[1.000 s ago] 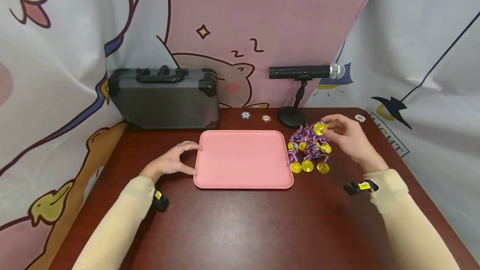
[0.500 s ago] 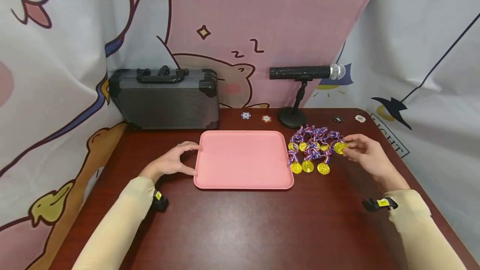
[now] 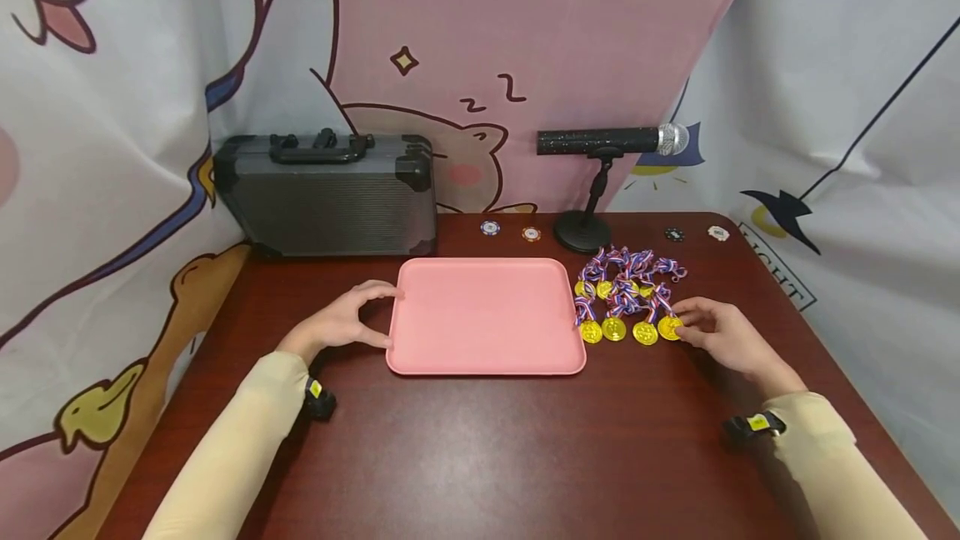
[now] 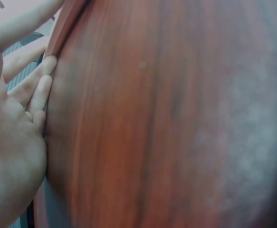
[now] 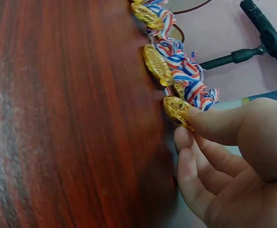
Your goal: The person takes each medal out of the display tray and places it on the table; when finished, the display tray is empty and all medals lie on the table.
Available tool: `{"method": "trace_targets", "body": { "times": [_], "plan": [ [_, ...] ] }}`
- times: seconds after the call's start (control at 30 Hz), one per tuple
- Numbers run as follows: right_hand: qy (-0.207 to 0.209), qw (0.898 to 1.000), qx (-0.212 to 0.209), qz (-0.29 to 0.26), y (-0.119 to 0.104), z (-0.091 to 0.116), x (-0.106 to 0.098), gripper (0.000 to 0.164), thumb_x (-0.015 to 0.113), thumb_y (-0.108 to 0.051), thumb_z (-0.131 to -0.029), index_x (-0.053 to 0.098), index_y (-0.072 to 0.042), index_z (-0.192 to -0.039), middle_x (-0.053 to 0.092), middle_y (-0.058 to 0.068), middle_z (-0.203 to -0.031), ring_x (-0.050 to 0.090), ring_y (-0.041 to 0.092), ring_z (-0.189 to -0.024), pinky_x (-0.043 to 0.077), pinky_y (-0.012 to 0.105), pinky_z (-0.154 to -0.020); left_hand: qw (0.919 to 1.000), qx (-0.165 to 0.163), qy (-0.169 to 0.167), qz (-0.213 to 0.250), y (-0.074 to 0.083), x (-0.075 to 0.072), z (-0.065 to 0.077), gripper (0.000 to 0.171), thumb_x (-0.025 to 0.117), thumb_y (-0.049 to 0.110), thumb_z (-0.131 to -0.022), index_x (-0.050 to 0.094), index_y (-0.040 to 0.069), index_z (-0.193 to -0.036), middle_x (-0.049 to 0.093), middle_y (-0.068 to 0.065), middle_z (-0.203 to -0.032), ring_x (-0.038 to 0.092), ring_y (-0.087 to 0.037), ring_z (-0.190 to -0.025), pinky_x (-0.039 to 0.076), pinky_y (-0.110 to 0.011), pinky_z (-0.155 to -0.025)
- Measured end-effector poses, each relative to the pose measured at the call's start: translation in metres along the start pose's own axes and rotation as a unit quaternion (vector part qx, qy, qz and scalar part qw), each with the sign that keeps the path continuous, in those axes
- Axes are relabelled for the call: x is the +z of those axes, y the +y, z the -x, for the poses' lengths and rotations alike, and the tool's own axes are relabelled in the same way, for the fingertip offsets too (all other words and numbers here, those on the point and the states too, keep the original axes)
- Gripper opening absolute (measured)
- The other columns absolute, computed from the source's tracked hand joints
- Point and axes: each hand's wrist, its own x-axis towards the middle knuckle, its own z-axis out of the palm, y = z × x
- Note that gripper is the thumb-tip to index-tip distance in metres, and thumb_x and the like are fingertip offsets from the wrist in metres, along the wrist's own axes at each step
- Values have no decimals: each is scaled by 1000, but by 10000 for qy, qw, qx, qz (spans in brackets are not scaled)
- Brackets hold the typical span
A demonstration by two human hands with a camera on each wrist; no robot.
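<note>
My right hand (image 3: 723, 338) pinches the edge of a gold medal (image 3: 670, 328) between thumb and fingers, low over the table. The medal's red, white and blue ribbon (image 3: 661, 298) runs back into the pile. In the right wrist view the thumb lies on the face of the held medal (image 5: 177, 109), with other medals lined up beyond it. Several more gold medals (image 3: 613, 329) with bunched ribbons lie to its left. My left hand (image 3: 341, 322) is at the left side of a pink tray (image 3: 487, 315), thumb and fingers spread apart and touching its rim.
A grey-black case (image 3: 330, 202) stands at the back left. A microphone (image 3: 607, 141) on a black stand (image 3: 582, 230) is behind the medals. Several poker chips (image 3: 490, 228) lie along the table's back edge. Printed curtains (image 3: 600, 23) enclose the table.
My right hand carried the medal from the back of the pile, out right, then forward and left to the end of the front row. The left hand and tray stayed still.
</note>
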Motion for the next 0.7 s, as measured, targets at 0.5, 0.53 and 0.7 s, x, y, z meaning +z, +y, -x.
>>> {"method": "trace_targets", "body": {
  "times": [0.5, 0.53, 0.7],
  "plan": [
    [-87, 9948, -221, 987, 1, -6, -2, 30, 79, -2, -92, 73, 3, -120, 75, 17, -106, 72, 24, -87, 56, 24, -68, 10000, 0, 18, -80, 1, 3, -2, 84, 99, 29, -72, 62, 16, -145, 49, -9, -153, 36, -32, -147, 24, -62, -121],
    [-114, 9949, -210, 984, 0, -6, -3, 30, 79, -2, -92, 73, 3, -120, 75, 18, -106, 72, 24, -87, 56, 24, -68, 10000, 2, 19, -67, 1, 4, -2, 83, 99, 28, -72, 62, 16, -145, 49, -9, -153, 36, -32, -147, 25, -63, -121],
    [-123, 9947, -172, 1009, 0, -4, -5, 31, 79, -3, -92, 72, 5, -122, 75, 19, -107, 73, 28, -89, 57, 22, -69, 10000, 2, -5, -58, 2, 3, -2, 83, 98, 28, -73, 61, 16, -146, 49, -9, -153, 36, -32, -146, 26, -65, -120]
  ]
}}
